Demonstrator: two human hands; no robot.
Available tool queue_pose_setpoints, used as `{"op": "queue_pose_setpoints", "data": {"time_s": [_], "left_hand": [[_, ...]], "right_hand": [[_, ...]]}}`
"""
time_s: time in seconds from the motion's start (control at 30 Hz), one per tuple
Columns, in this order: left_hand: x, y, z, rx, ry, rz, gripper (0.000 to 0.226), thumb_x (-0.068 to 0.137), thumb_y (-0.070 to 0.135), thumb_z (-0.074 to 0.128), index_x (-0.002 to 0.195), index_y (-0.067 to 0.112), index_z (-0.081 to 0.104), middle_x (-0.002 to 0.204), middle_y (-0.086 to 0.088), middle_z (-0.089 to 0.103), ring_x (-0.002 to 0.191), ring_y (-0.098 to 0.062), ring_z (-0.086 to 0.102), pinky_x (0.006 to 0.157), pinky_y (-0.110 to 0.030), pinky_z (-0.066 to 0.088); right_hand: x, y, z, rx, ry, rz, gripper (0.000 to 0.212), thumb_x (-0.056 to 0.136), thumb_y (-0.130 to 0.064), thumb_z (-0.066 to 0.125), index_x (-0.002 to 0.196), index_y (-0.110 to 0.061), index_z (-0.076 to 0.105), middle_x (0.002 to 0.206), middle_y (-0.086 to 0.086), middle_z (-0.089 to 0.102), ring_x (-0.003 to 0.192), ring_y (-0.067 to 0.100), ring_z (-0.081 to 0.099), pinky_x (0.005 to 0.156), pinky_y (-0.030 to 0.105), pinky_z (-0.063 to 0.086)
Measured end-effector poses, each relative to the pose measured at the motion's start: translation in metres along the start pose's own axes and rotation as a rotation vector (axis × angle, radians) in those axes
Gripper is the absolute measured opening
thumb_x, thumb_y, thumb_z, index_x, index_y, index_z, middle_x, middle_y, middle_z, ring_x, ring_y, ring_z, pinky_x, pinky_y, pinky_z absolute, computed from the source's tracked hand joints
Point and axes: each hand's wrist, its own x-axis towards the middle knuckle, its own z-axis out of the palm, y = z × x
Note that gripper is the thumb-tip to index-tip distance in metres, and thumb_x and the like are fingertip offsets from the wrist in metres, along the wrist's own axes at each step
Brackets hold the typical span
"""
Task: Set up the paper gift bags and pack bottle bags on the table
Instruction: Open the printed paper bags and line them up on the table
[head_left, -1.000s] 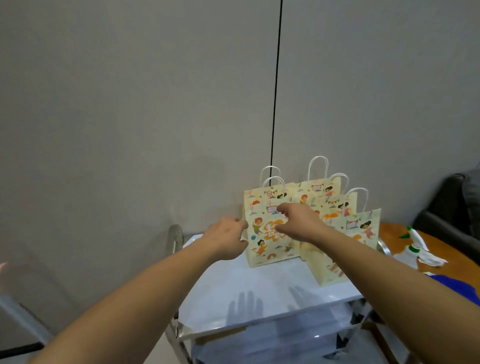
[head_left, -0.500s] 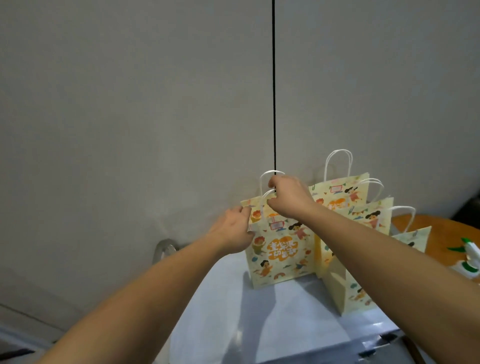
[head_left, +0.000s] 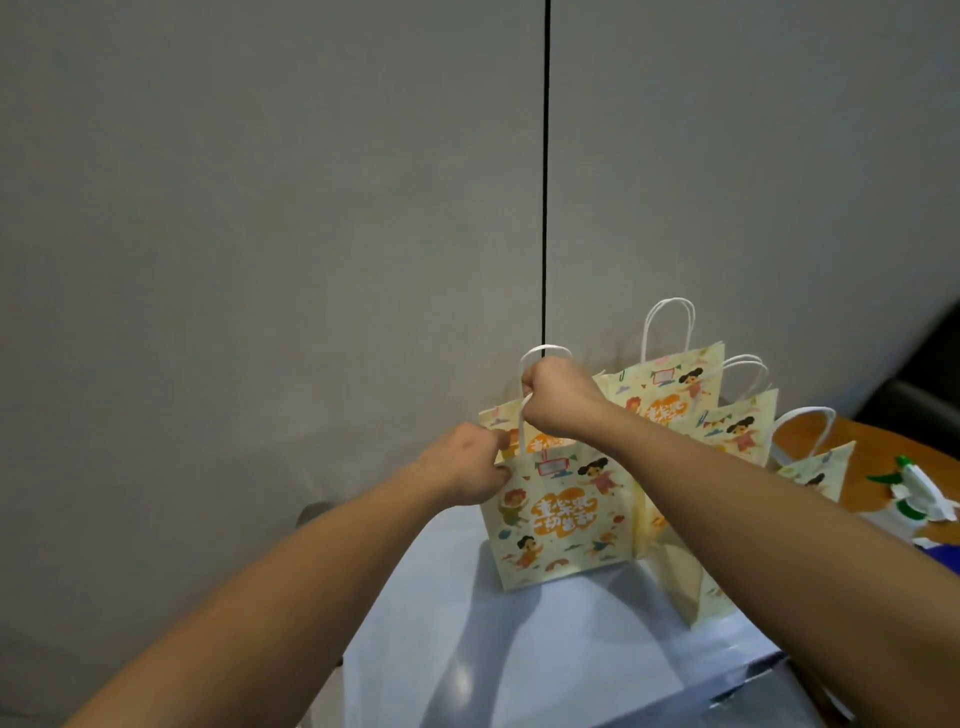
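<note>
The right hand (head_left: 558, 397) gripped the front gift bag's (head_left: 561, 519) white handles (head_left: 540, 356) while left fingers (head_left: 501, 441) pinched its top edge on the worktop (head_left: 519, 649). A hard tug could tear the paper or topple the neighbouring bags (head_left: 727, 431).
</note>
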Motion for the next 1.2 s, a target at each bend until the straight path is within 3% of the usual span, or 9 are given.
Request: {"op": "queue_pose_setpoints", "data": {"time_s": [0.1,0.27,0.43,0.57,0.7,0.77,0.87,1.03,1.2], "left_hand": [[-0.01,-0.011,-0.01,0.017,-0.017,0.066,0.041,0.101,0.033,0.055,0.14,0.019,0.054,0.131,-0.005,0.057,0.111,-0.023,0.058,0.091,-0.036,0.055],[-0.035,-0.032,-0.026,0.043,0.026,0.187,0.047,0.1,0.035,0.057,0.143,0.018,0.051,0.134,-0.006,0.057,0.117,-0.025,0.057,0.095,-0.039,0.054],[-0.067,-0.041,-0.038,0.056,0.084,0.294,0.047,0.099,0.045,0.053,0.14,0.025,0.052,0.139,-0.006,0.055,0.118,-0.026,0.055,0.088,-0.036,0.049],[-0.099,-0.026,-0.04,-0.097,0.063,0.369,0.051,0.094,0.043,0.064,0.139,0.022,0.054,0.14,-0.003,0.053,0.122,-0.023,0.053,0.082,-0.028,0.043],[-0.133,0.01,-0.024,-0.146,0.043,0.471,0.04,0.09,0.038,0.07,0.127,0.025,0.062,0.128,-0.001,0.058,0.11,-0.021,0.057,0.086,-0.033,0.056],[-0.15,0.032,-0.014,-0.125,0.04,0.544,0.031,0.091,0.038,0.069,0.119,0.025,0.063,0.117,0.002,0.059,0.1,-0.017,0.056,0.076,-0.029,0.056],[-0.176,0.073,-0.003,-0.108,0.042,0.653,0.023,0.093,0.033,0.067,0.113,0.023,0.063,0.107,0.001,0.06,0.095,-0.016,0.056,0.066,-0.024,0.049],[-0.225,0.158,0.036,-0.013,0.054,0.832,0.014,0.102,0.033,0.048,0.1,0.025,0.06,0.098,0.002,0.061,0.085,-0.013,0.057,0.069,-0.028,0.05],[-0.286,0.261,0.089,0.016,-0.055,0.987,0.009,0.098,0.027,0.055,0.107,0.025,0.057,0.106,0.006,0.055,0.09,-0.008,0.052,0.066,-0.022,0.038]], "right_hand": [[-0.013,-0.015,-0.001,0.017,0.018,0.028,0.023,0.076,0.006,0.055,0.064,-0.014,0.057,0.068,0.005,0.053,0.067,0.024,0.055,0.053,0.029,0.042],[-0.051,-0.042,-0.014,0.042,0.137,0.109,0.031,0.074,0.009,0.051,0.057,-0.014,0.044,0.062,0.003,0.041,0.055,0.018,0.04,0.046,0.025,0.028],[-0.098,-0.058,-0.022,0.061,0.242,0.232,0.017,0.073,0.006,0.056,0.063,-0.008,0.055,0.063,0.006,0.049,0.059,0.024,0.047,0.051,0.027,0.035],[-0.148,-0.067,-0.03,0.062,0.323,0.326,0.009,0.075,0.003,0.058,0.07,-0.002,0.063,0.067,0.009,0.054,0.067,0.027,0.055,0.055,0.033,0.044],[-0.204,-0.069,-0.046,0.064,0.414,0.416,0.019,0.078,0.004,0.056,0.062,-0.006,0.057,0.062,0.007,0.048,0.059,0.022,0.048,0.049,0.025,0.035],[-0.236,-0.066,-0.057,0.042,0.455,0.458,0.024,0.077,0.004,0.055,0.057,-0.008,0.048,0.059,0.006,0.043,0.055,0.02,0.04,0.047,0.026,0.028],[-0.288,-0.051,-0.072,0.029,0.533,0.523,0.014,0.075,0.001,0.053,0.062,-0.006,0.053,0.062,0.01,0.046,0.059,0.024,0.042,0.052,0.034,0.037],[-0.391,-0.015,-0.091,0.067,0.607,0.68,0.012,0.077,0.002,0.054,0.07,-0.003,0.061,0.067,0.011,0.052,0.065,0.024,0.049,0.058,0.032,0.043],[-0.507,0.034,-0.104,0.09,0.71,0.817,0.016,0.081,0.002,0.055,0.079,0.001,0.07,0.084,0.018,0.069,0.081,0.032,0.066,0.069,0.045,0.059]]}}
